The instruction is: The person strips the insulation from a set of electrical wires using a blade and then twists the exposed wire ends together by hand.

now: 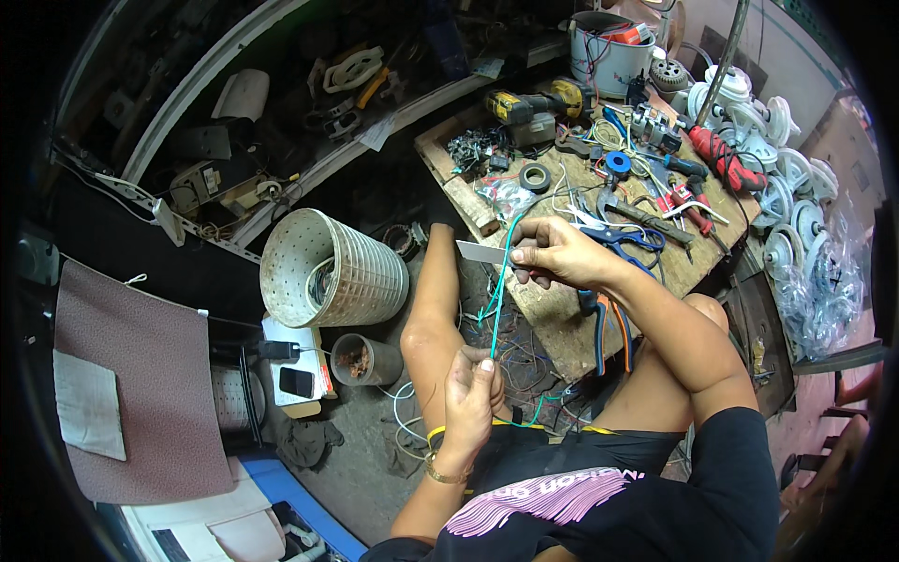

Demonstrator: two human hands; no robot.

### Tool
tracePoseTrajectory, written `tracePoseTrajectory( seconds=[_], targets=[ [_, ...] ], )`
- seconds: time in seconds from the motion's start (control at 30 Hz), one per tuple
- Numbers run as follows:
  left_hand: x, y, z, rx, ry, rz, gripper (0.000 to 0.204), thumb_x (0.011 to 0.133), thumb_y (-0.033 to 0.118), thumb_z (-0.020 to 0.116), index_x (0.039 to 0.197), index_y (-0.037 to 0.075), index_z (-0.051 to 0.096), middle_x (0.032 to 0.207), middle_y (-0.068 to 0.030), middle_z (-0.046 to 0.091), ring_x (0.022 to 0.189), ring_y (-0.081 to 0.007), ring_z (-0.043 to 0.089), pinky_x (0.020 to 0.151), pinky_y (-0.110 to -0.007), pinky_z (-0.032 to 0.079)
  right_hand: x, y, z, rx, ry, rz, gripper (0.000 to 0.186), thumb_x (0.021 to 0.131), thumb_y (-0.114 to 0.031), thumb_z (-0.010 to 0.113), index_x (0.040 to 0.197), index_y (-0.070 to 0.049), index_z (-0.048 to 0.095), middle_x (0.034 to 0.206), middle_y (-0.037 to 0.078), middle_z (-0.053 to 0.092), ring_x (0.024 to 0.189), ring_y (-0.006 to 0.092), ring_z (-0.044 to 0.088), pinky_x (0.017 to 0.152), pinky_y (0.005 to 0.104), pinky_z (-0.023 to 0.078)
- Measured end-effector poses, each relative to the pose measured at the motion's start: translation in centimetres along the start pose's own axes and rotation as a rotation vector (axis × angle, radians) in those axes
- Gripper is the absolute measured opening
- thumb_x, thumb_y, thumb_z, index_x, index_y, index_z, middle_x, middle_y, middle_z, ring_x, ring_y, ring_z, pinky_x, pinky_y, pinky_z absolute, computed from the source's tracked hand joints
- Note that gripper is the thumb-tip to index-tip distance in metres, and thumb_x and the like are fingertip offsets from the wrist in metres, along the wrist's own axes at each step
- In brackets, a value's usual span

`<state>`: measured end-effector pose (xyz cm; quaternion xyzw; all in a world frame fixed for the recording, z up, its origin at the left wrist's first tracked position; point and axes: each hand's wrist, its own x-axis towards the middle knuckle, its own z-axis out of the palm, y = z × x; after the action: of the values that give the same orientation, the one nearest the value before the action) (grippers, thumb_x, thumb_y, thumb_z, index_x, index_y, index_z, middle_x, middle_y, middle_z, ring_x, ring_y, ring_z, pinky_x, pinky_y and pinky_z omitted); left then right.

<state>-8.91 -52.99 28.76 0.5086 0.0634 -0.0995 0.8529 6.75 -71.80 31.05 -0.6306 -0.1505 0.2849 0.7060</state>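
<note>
My right hand [543,251] grips a thin, flat grey blade [478,250] that lies across a green wire [501,300], with thumb and fingers closed at the crossing. My left hand [476,384], lower down over my legs, pinches that wire, which runs fairly straight between the two hands. Loose lengths of wire [543,407] trail below. Orange-and-dark handled pliers [611,328] hang at the near edge of the wooden work board [581,347]. Blue-handled scissors [623,239] lie just beyond my right hand.
Drills [515,105], tape, tools and cords crowd the board, with a white bucket [604,70] behind and white plastic parts [787,187] at right. A lattice basket [332,267], small pail [365,359], phone [296,382] and padded chair [140,375] stand left; dark shelving runs behind.
</note>
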Motion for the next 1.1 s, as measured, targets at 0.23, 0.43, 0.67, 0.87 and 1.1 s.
tracePoseTrajectory(
  seconds=[0.23,0.43,0.67,0.87,1.1],
  targets=[
    [-0.2,-0.1,0.2,-0.004,0.007,-0.013,0.008,0.097,0.014,0.046,0.097,0.007,0.044,0.059,0.0020,0.033,0.045,-0.0044,0.026,0.038,-0.019,0.019,0.2,0.1,-0.1,0.011,0.020,-0.021,0.023,0.090,-0.020,0.060,0.101,-0.001,0.056,0.068,0.002,0.060,0.052,0.0053,0.052,0.045,0.0182,0.040],
    [-1.1,0.0,0.5,-0.017,0.007,-0.030,0.009,0.097,0.015,0.047,0.096,0.007,0.043,0.058,0.0023,0.033,0.045,-0.0047,0.025,0.038,-0.020,0.019,0.3,-0.2,-2.3,0.079,0.102,-0.048,0.026,0.087,-0.019,0.066,0.102,-0.001,0.055,0.074,0.003,0.058,0.062,0.0074,0.057,0.046,0.0186,0.043],
    [-0.7,-0.6,-0.2,0.010,-0.014,-0.009,0.010,0.097,0.016,0.046,0.100,0.006,0.044,0.059,0.0025,0.034,0.047,-0.0049,0.027,0.040,-0.020,0.021,0.3,-0.8,-2.3,0.044,0.087,-0.064,0.025,0.088,-0.019,0.064,0.103,-0.001,0.054,0.072,0.003,0.058,0.059,0.0066,0.055,0.045,0.0182,0.042],
    [4.0,0.7,1.4,0.156,-0.124,-0.120,0.017,0.099,0.020,0.046,0.101,0.004,0.042,0.061,0.0029,0.038,0.052,-0.0040,0.032,0.046,-0.021,0.028,-0.1,-1.1,-1.3,-0.095,0.050,-0.101,0.021,0.090,-0.020,0.060,0.102,-0.003,0.055,0.068,0.002,0.059,0.053,0.0052,0.050,0.045,0.0194,0.040],
    [7.0,0.2,2.6,0.220,0.004,0.238,0.012,0.098,0.016,0.045,0.090,0.007,0.046,0.058,0.0052,0.036,0.048,-0.0027,0.028,0.042,-0.020,0.021,-0.3,-1.8,-1.3,-0.221,0.241,-0.145,0.016,0.092,-0.015,0.057,0.098,-0.001,0.059,0.068,0.002,0.058,0.051,0.0061,0.049,0.045,0.0207,0.040]
  ],
)
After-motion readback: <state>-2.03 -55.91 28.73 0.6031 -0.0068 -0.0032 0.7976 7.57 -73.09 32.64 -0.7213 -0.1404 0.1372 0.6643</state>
